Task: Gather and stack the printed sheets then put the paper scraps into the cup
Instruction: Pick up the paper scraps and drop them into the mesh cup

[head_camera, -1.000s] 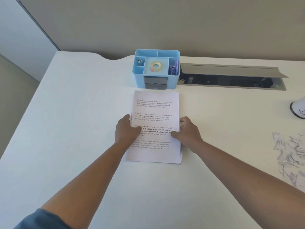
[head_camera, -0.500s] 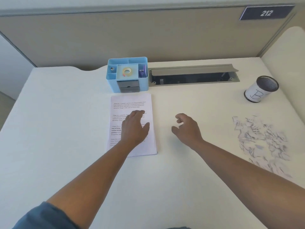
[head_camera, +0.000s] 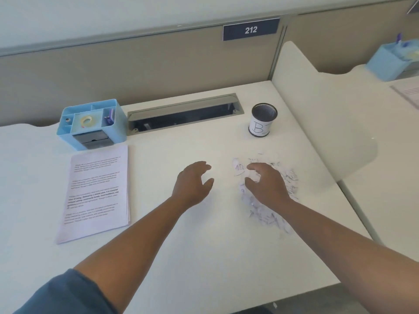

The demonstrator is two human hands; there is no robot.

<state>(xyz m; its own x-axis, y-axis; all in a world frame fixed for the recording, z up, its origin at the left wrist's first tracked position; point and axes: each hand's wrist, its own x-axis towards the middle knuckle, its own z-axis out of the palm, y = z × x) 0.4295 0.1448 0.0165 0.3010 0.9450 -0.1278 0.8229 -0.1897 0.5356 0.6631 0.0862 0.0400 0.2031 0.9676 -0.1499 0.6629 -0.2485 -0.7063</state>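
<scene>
- The printed sheets (head_camera: 97, 191) lie in one neat pile on the left part of the white desk (head_camera: 192, 257). The top page has small black words in blocks, and one block is darker than the others.
- The pile sits just in front of a blue desk box (head_camera: 90, 125) that has a roll of tape in it.
- The paper scraps (head_camera: 267, 214) are a messy heap of small white bits with black marks, on the right part of the desk.
- The cup (head_camera: 263, 120) stands upright behind the scraps, a little apart from them. It is dark mesh with a white label and a big letter B on it.
- The right hand (head_camera: 266, 184) is over the scrap heap. Its fingers are bent like a claw — I cannot tell if they hold any bits.
- The left hand (head_camera: 192, 184) is over bare desk between the sheets and the scraps, with loose, spread fingers that hold nothing.
- There is bare desk between the pile and the heap, and more near the person.
- The desk's right edge runs close to the scraps, with a white side wall (head_camera: 317, 132) just past the cup.
- A long grey slot (head_camera: 183, 113) is open at the back of the desk, between the blue box and the cup.
</scene>
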